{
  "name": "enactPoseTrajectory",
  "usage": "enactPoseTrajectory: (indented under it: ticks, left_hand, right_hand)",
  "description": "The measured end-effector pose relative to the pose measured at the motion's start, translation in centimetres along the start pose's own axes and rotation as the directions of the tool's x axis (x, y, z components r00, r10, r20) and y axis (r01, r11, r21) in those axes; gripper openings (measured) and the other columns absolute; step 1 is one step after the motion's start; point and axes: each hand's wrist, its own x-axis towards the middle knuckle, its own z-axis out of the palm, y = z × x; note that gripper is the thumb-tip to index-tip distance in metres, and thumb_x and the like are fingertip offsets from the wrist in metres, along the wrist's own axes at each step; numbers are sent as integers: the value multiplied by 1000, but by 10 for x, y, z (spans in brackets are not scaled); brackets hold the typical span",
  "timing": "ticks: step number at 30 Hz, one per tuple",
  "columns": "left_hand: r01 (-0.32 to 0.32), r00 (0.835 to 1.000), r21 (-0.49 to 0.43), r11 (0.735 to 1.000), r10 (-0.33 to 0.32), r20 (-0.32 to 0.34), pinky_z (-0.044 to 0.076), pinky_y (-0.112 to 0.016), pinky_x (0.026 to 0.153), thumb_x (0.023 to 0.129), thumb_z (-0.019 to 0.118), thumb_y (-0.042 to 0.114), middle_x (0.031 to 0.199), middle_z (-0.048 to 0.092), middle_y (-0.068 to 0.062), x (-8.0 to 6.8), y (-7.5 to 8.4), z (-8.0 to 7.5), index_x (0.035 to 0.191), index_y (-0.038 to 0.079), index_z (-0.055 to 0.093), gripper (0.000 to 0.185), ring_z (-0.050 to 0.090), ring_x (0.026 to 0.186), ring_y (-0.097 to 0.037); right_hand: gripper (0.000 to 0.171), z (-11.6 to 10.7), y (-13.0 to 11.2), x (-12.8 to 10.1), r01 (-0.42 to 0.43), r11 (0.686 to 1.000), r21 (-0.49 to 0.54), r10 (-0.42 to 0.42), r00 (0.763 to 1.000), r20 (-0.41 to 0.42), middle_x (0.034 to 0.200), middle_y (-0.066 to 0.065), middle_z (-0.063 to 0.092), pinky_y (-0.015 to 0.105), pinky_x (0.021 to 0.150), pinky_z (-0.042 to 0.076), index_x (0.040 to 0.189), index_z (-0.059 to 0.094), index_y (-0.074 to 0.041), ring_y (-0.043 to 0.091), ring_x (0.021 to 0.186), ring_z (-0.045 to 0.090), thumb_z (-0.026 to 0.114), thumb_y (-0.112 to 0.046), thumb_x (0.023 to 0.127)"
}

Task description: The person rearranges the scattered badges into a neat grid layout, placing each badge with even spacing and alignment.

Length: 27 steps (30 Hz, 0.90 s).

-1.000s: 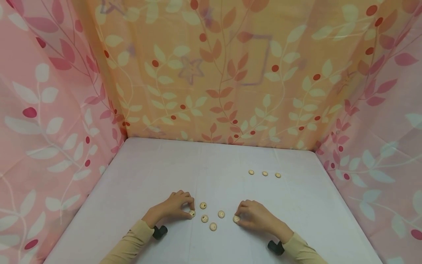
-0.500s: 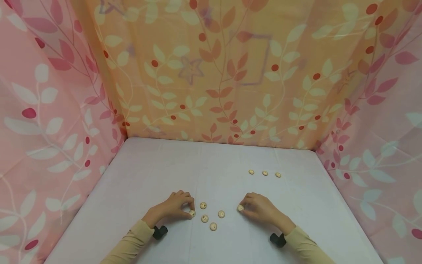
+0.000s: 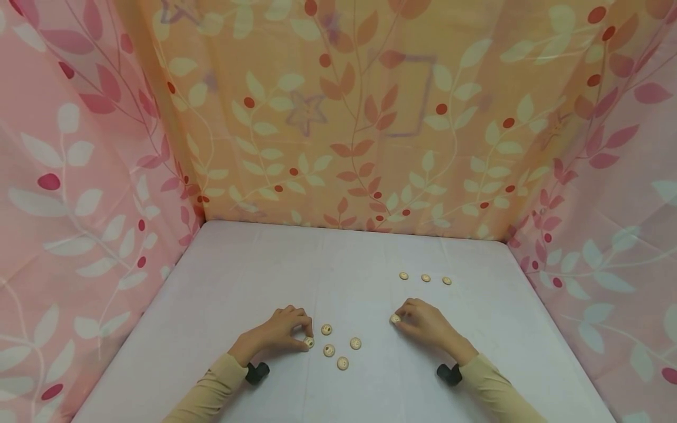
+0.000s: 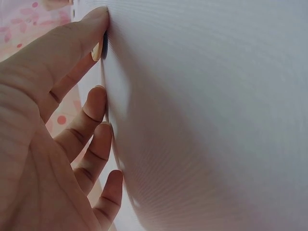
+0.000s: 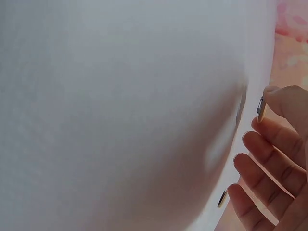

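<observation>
My left hand [image 3: 281, 330] pinches a small round wooden disc [image 3: 309, 341] between thumb and index finger, at the table surface. The left wrist view shows this disc's pale edge [image 4: 97, 51] and a dark underside. A second wooden disc [image 3: 395, 319] is pinched by my right hand [image 3: 427, 326]; in the right wrist view that disc [image 5: 261, 110] is off the cloth, with a dark metallic part on its back. Between the hands lie several similar discs, among them one at the front [image 3: 342, 363] and one toward the right [image 3: 355, 343]. Dark markings show on their faces.
Three discs form a row farther back at the right, with one in its middle [image 3: 425, 278]. A white cloth covers the table [image 3: 254, 264]. Patterned curtains [image 3: 317, 117] close off the back and both sides. Black wrist devices [image 3: 257, 373] sit below both wrists.
My right hand has carried its disc away from the loose discs, backward and slightly to the right, toward the row. The left hand has stayed where it was with its disc.
</observation>
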Motion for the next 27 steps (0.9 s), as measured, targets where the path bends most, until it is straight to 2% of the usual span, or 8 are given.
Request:
enactPoseTrajectory:
  ticks: [12,21,27]
  left_hand:
    - [-6,1000,-16,1000,6,-1,31,-42,85,73,75,35,92,53,14,-2,1,-1,83,29,60,19,41,93,-10]
    - [-3,1000,-11,1000,3,-1,31,-43,87,74,75,36,93,53,14,-1,0,0,83,29,60,19,41,94,-10]
    - [-12,1000,-9,1000,12,3,31,-43,87,74,75,36,93,52,13,-2,0,-2,84,28,60,19,42,94,-11]
  right_hand:
    - [12,-2,18,6,-124,992,2,124,992,27,82,-14,57,26,68,46,88,70,-18,2,75,51,71,-27,80]
    - [14,-1,32,11,-173,985,-19,172,985,-27,80,-9,58,29,67,46,86,70,-15,7,75,54,73,-25,77]
    - [16,-1,40,16,-236,972,-18,236,972,9,81,-8,58,31,69,45,87,69,-15,8,76,53,72,-28,79]
